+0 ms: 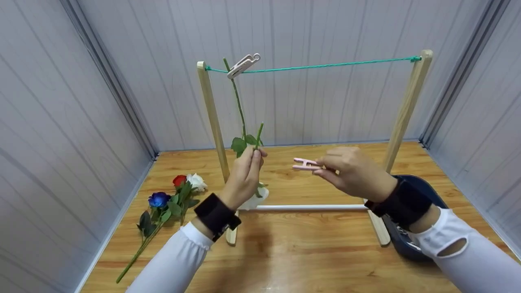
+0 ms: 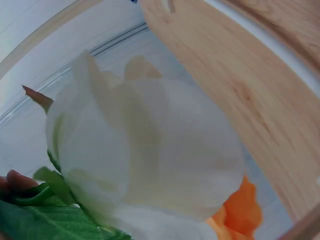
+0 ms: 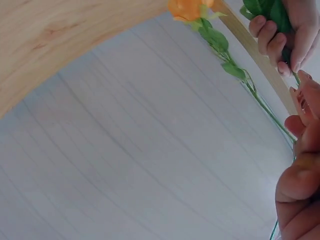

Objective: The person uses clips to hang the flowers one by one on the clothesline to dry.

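My left hand (image 1: 246, 173) grips the green stem (image 1: 259, 134) of a white rose (image 2: 145, 145), whose bloom hangs head down below the hand. Between right thumb and fingers, my right hand (image 1: 350, 173) pinches a pink clothespin (image 1: 305, 164) by its handle end, pointing it toward the left hand. Behind the left hand, another stem (image 1: 239, 99) hangs from the green cord (image 1: 309, 67), held by a pale clothespin (image 1: 244, 66). Its orange rose (image 3: 190, 7) shows in both wrist views but is hidden in the head view.
Two wooden posts (image 1: 408, 110) carry the cord, with a white bar (image 1: 309, 207) low between them. Blue (image 1: 158, 199), red (image 1: 179, 180) and white (image 1: 197, 182) roses lie on the wooden tabletop at left. A dark basin (image 1: 411, 248) stands at right, partly behind the right arm.
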Motion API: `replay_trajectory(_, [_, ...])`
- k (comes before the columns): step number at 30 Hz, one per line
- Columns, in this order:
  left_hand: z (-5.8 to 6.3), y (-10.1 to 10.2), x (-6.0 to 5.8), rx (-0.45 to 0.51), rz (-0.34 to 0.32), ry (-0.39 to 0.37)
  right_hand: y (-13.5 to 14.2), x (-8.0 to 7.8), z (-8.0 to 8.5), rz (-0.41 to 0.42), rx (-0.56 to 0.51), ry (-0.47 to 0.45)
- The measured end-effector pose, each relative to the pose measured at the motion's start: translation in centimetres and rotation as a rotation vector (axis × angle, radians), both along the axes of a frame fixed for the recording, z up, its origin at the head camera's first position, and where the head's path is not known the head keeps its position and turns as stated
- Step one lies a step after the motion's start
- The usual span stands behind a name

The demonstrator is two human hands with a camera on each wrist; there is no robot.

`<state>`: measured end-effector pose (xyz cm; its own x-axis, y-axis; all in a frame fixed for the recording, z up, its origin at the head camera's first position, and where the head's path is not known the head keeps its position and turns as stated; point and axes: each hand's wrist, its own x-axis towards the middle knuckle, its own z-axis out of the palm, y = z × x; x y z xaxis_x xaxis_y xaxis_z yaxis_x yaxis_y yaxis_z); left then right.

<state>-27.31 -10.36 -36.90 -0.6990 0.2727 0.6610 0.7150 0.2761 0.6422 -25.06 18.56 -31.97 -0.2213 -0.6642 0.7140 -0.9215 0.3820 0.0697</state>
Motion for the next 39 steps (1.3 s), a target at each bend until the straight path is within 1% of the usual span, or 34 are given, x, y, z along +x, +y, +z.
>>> replay_trajectory(4, [1.5,0.8,-1.1,0.054,-0.015,-0.013,-0.2,-1.0,1.3,0.038,-0.045,-0.059])
replay_trajectory(9, [3.5,1.6,-2.2,0.094,-0.015,-0.013,-0.5,-2.2,3.5,0.046,-0.06,-0.074])
replay_trajectory(14, [5.0,2.4,-3.1,0.136,-0.062,-0.049,-1.2,-2.9,5.9,0.02,-0.053,-0.085])
replay_trajectory(17, [5.8,2.9,-3.5,0.157,-0.08,-0.051,-1.8,-3.4,7.4,-0.01,-0.04,-0.105])
replay_trajectory(23, [6.9,3.9,-4.3,0.194,-0.081,-0.056,-2.5,-4.2,10.1,-0.068,-0.015,-0.118])
replay_trajectory(27, [7.6,4.4,-4.8,0.218,-0.071,-0.076,-2.9,-4.7,11.5,-0.081,-0.02,-0.119])
replay_trajectory(30, [8.1,4.7,-5.1,0.234,-0.068,-0.098,-3.2,-5.1,12.4,-0.091,-0.03,-0.128])
replay_trajectory(34, [8.5,5.1,-5.7,0.257,-0.066,-0.118,-3.6,-5.5,13.4,-0.126,-0.019,-0.153])
replay_trajectory(36, [8.6,5.2,-6.0,0.264,-0.056,-0.121,-3.9,-5.8,13.7,-0.143,-0.01,-0.151])
replay_trajectory(39, [8.8,5.4,-6.4,0.263,-0.041,-0.123,-4.4,-6.1,14.1,-0.164,-0.028,-0.129])
